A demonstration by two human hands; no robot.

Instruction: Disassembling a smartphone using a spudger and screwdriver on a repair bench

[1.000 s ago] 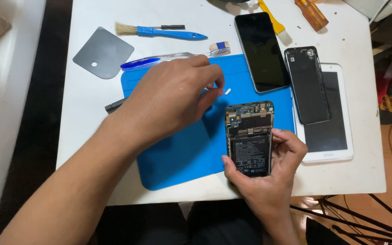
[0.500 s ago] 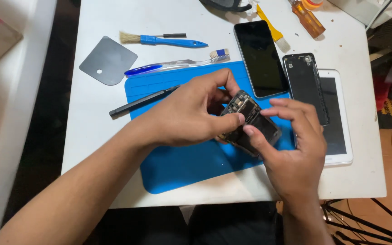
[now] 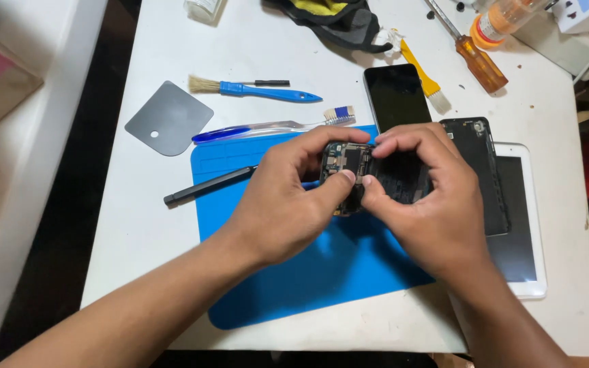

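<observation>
left hand (image 3: 288,204) | fingers curled, gripping opened phone (image 3: 376,174) | right hand (image 3: 431,204) | fingers pinching it too

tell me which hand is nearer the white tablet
Right. The right hand sits just beside the white tablet, holding the opened phone; the left hand is farther off, across the phone.

Both hands, left hand (image 3: 288,204) & right hand (image 3: 431,204), grip opened phone (image 3: 369,174) above blue mat (image 3: 322,272).
</observation>
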